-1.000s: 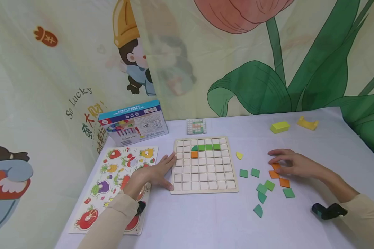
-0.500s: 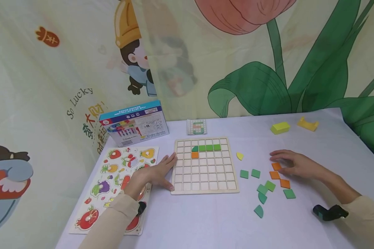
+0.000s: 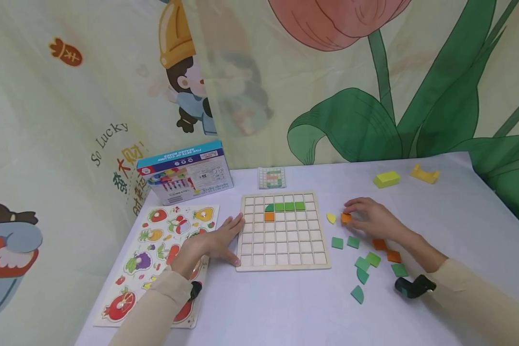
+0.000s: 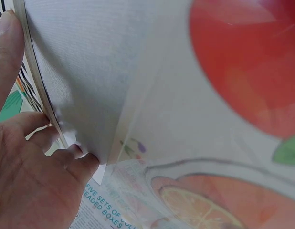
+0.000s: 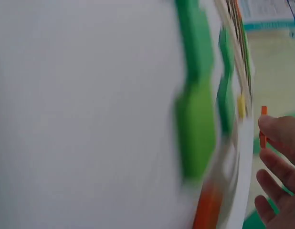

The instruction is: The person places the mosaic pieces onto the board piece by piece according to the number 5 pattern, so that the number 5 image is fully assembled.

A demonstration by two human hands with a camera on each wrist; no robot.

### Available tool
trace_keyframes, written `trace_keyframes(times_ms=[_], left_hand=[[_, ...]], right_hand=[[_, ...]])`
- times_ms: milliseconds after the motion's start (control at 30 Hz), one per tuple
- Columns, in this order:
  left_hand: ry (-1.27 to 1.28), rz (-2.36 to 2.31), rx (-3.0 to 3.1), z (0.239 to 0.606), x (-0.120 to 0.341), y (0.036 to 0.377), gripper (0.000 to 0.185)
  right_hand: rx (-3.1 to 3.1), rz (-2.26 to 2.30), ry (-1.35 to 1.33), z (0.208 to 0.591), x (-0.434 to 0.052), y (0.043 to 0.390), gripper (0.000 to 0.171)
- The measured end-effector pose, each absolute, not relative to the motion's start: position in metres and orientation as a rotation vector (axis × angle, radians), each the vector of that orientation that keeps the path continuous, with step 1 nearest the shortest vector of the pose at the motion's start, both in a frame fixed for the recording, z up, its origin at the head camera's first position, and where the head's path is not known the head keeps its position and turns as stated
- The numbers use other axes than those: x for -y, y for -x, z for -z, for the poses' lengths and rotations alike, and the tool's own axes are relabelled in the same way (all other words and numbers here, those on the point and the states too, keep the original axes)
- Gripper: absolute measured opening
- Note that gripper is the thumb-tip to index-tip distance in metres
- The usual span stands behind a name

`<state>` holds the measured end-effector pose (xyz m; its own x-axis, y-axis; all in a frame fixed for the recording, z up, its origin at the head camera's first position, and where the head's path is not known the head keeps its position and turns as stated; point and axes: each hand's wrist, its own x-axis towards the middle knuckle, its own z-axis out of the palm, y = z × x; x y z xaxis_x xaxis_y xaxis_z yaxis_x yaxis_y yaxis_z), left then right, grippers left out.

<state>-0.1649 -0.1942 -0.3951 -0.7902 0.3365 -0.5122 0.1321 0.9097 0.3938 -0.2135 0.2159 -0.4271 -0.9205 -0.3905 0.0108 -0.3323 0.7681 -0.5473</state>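
Observation:
My right hand (image 3: pixel 374 218) pinches an orange square tile (image 3: pixel 346 218) between thumb and fingertips, near a yellow tile (image 3: pixel 331 218) with one curved side. In the right wrist view the held orange tile (image 5: pixel 263 128) shows edge-on. The left hand (image 3: pixel 218 241) rests at the left edge of a wooden grid board (image 3: pixel 283 266), its fingers spread and fairly straight. Seen from the left wrist, the thumb and fingers of that hand (image 4: pixel 37 162) touch the board's side. On the grid sit a dark green curved tile (image 3: pixel 269 208), a row of three green squares (image 3: pixel 289 206) and an orange square (image 3: pixel 269 216).
Several loose green tiles (image 3: pixel 362 263) lie right of the board, with two orange tiles (image 3: pixel 379 244) under the right forearm. A fruit picture board (image 3: pixel 138 262) lies at left. Behind stand a box (image 3: pixel 190 175), pattern card (image 3: pixel 272 178), yellow-green block (image 3: pixel 387 179) and yellow piece (image 3: pixel 425 174).
My right hand has picked up one orange tile from the group at right and carried it left, toward the board. The left hand keeps its place.

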Motion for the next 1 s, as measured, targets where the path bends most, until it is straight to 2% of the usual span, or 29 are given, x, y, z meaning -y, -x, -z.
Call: trace_keyframes(times_ms=[267, 433, 633, 1000], left_hand=[[-0.35, -0.469, -2.472, 0.397, 0.194, 0.164, 0.11], [-0.362, -0.454, -2.474, 0.399, 0.193, 0.166, 0.11], [-0.38, -0.432, -2.476, 0.4, 0.194, 0.167, 0.109], [-0.365, -0.43, -2.476, 0.399, 0.198, 0.166, 0.109]], right_hand=[[-2.849, 0.949, 0.88, 0.425, -0.105, 0.214, 0.027], [-2.899, 0.901, 0.992, 0.429, -0.06, 0.206, 0.019], [-2.988, 0.834, 0.933, 0.436, -0.04, 0.202, 0.019], [-2.999, 0.853, 0.978, 0.439, -0.034, 0.199, 0.022]])
